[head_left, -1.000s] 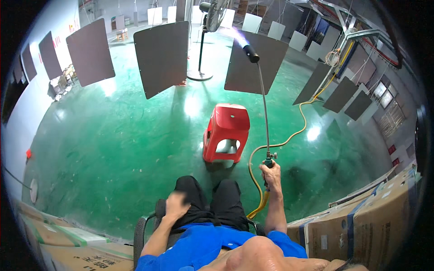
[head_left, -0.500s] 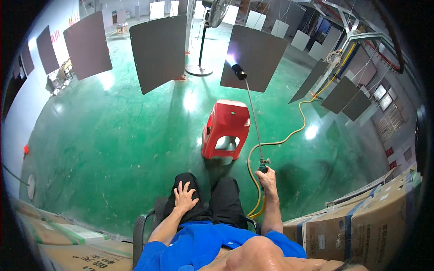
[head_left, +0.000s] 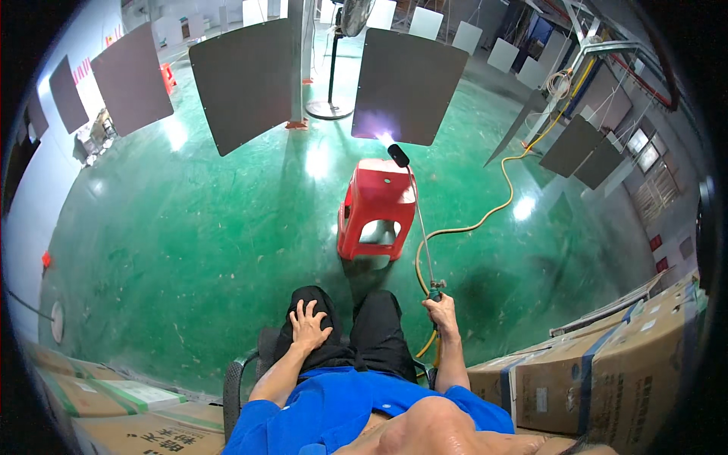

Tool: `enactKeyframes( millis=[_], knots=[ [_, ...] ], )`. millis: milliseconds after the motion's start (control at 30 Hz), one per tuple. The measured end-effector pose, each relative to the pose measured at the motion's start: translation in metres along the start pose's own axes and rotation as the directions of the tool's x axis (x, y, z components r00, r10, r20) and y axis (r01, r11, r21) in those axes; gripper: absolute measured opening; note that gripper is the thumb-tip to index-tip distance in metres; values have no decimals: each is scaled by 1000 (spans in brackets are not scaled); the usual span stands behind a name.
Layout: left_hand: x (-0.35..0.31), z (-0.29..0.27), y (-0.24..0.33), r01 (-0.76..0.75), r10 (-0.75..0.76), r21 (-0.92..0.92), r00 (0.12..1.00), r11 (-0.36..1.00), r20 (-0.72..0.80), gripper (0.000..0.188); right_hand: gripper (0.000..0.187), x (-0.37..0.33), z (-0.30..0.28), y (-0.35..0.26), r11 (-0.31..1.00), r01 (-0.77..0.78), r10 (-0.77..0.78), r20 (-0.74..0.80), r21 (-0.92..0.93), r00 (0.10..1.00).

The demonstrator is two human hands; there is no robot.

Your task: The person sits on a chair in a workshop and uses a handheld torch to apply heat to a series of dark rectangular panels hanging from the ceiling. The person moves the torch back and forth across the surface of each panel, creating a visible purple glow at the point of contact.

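Observation:
My right hand (head_left: 441, 312) is wrapped round the green handle of a long-necked gas torch (head_left: 425, 227). The torch's black nozzle points away from me and up to the left, with a bluish-violet flame (head_left: 385, 139) at its mouth. That flame plays on the lower left edge of a hanging grey panel (head_left: 409, 87). My left hand (head_left: 309, 326) rests on my left knee, fingers spread, holding nothing. A yellow hose (head_left: 485, 221) runs from the torch handle across the floor. In front of my knees stands a red plastic stool (head_left: 383, 186).
More grey panels (head_left: 246, 83) hang in a row to the left, others (head_left: 576, 148) at the right. A pedestal fan (head_left: 331, 76) stands behind the panels. Cardboard boxes (head_left: 561, 387) flank my chair (head_left: 233, 387). The floor (head_left: 189, 250) is glossy green.
The torch nozzle has come down and slightly left, taking the flame from the panel's upper left edge to its lower left. My right hand has shifted a little left and down; the panels appear swung leftward.

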State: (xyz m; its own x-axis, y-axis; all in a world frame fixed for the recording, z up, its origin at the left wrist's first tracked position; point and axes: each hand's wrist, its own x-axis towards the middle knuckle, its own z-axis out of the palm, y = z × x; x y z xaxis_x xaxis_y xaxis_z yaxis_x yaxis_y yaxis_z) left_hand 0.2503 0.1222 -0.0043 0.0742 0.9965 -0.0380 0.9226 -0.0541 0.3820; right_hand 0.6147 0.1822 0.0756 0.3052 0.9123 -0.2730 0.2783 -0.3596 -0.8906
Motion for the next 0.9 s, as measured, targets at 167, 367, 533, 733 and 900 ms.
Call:
enactKeyframes(
  millis=[167, 367, 533, 733, 900],
  knots=[
    [1, -5, 2, 29, -29, -5, 998, 1000, 61, 49, 15, -7, -10, 4, 998, -28, 31, -60, 54, 998],
    [2, -6, 3, 11, -10, -15, 998, 1000, 68, 50, 12, 4, -22, 26, 1000, 5, -3, -159, 12, 987],
    [-8, -4, -24, -62, 63, -108, 998, 992, 6, 54, 10, 10, -23, 2, 999, 23, -17, -132, 46, 991],
    [-32, -79, -71, 0, -3, -303, 1000, 953, -12, 52, 14, 26, -37, -25, 987, 135, -111, -238, 87, 965],
    [-94, -132, -131, 278, -305, -208, 946, 938, -113, 52, 19, 23, -29, -74, 968, 188, -155, -190, 168, 969]
  ],
)
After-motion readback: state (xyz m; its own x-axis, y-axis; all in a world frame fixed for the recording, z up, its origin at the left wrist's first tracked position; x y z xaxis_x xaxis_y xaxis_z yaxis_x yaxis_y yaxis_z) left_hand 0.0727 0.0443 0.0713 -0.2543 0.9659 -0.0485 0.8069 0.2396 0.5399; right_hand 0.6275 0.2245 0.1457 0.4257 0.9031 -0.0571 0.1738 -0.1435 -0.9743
